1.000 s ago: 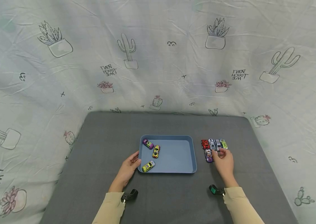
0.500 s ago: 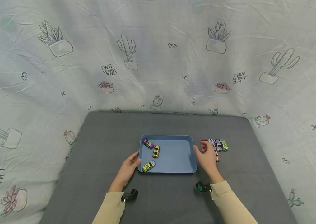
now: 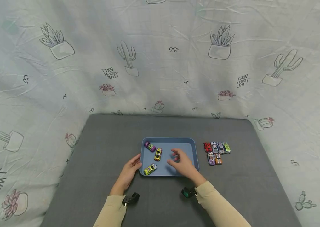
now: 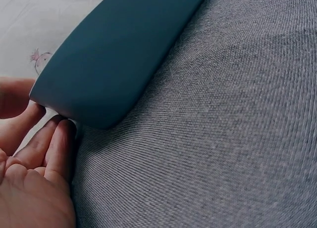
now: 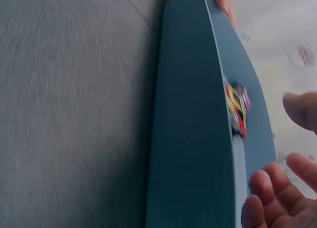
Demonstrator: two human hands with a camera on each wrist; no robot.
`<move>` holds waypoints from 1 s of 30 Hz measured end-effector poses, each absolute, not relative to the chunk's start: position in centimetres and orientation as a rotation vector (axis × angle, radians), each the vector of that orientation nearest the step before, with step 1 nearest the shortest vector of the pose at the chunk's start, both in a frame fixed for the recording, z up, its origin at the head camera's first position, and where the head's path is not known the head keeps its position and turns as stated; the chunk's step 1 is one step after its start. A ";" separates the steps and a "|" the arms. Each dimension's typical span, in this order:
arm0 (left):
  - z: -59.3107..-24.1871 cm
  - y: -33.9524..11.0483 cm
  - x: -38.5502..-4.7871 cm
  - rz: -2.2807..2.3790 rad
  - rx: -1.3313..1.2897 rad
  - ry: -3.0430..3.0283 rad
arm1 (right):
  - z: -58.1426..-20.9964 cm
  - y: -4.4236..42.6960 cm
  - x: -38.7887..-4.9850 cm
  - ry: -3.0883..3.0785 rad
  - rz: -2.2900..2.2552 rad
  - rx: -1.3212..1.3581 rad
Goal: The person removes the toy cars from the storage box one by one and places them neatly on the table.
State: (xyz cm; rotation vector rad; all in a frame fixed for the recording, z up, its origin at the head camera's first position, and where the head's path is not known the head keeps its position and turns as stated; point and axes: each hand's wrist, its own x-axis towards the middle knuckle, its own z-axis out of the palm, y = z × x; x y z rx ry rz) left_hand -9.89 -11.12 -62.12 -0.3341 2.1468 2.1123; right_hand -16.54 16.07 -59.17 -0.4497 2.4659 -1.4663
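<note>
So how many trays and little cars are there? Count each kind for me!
Blue rectangular tray: 1
Small multicoloured toy cars: 9 (3 inside the tray, 6 on the grey cloth-topped table)
Total: 10

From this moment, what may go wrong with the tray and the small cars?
The open right hand, over the tray, might bump the yellow-and-red car near its fingertips. The left hand touches the tray's left end; a push there could shift the tray and the cars lying loose inside. Beside the tray, the orange car sits close to the purple-and-white car, so grasping one may nudge the other.
</note>
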 end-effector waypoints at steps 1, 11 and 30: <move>-62.2 -11.2 -9.9 2.120 -0.329 2.141 | -59.2 15.6 -16.4 2.452 -1.444 -0.482; -63.0 -11.4 -9.8 2.158 -0.285 2.134 | -59.5 12.4 -15.8 2.362 -1.306 -0.667; -63.0 -11.7 -9.8 2.167 -0.252 2.134 | -60.0 10.0 -15.6 2.346 -1.204 -0.751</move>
